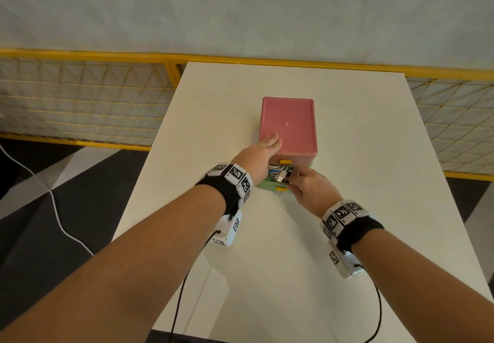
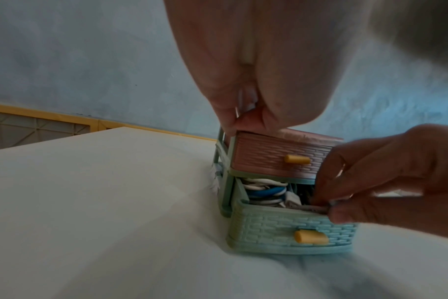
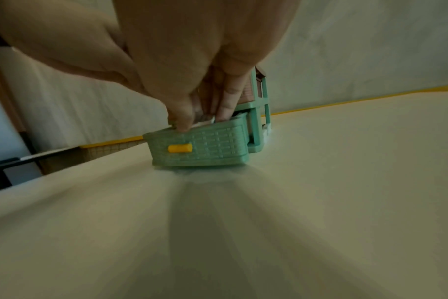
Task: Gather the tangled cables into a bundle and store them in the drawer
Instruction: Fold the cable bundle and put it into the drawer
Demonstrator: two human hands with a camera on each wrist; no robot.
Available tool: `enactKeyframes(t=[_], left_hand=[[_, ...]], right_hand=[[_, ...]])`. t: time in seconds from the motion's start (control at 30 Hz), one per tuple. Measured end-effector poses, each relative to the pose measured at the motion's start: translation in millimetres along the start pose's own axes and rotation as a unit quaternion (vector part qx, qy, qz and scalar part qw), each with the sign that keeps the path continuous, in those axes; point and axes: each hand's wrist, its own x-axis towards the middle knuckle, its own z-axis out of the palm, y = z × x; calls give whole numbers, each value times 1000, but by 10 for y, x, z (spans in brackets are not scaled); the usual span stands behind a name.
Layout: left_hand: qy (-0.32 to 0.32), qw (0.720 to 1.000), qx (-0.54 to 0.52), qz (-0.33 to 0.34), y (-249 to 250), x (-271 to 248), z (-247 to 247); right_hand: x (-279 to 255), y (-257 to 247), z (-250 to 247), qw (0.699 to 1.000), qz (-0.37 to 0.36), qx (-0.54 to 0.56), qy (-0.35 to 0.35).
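The fingers (image 2: pixel 328 194) of the right hand (image 1: pixel 307 186) were curled down into the open lower drawer (image 2: pixel 289 228), pressing on the cables (image 2: pixel 263 192) at its right side, with the thumb on the front rim. Whether they pinched a plug or only pushed it down could not be told. The left hand (image 1: pixel 263 150) lay on the pink top of the small chest (image 1: pixel 291 123), at its near left corner, fingers fairly straight and close together, holding it steady.

To do this step well, the loops probably needed tucking fully below the rim before the drawer was pushed in, since a plug (image 1: pixel 280 179) stood high near the front and could catch on the frame. The steadying hand should stay put, as the light chest would likely slide toward the far edge of the desk (image 1: pixel 347 235) under a push.

The cables were a coil of white, blue and grey loops, packed tight and filling the drawer nearly to the frame above. The drawer was pale green with a woven pattern and a yellow knob (image 2: pixel 311 236), pulled out toward the near edge. The pink upper drawer (image 2: pixel 276 155) was closed.
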Motion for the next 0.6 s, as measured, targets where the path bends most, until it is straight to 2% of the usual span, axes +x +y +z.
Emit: enactKeyframes(t=[0.07, 0.17, 0.3, 0.4, 0.47, 0.6], left_hand=[[3, 1000, 0, 0, 10, -9, -3], [3, 1000, 4, -1, 21, -17, 5], [6, 1000, 14, 2, 16, -18, 16], [4, 1000, 21, 1, 22, -18, 13], [5, 1000, 25, 2, 27, -14, 11], [3, 1000, 26, 0, 27, -15, 24]], right_hand=[[58, 17, -31, 1000, -2, 1, 24], [109, -13, 1, 997, 16, -55, 51], [114, -97, 93, 995, 90, -42, 32], [-20, -122, 129, 994, 51, -89, 36], [-117, -104, 160, 986, 10, -160, 49], [-98, -84, 191, 970, -7, -235, 63]])
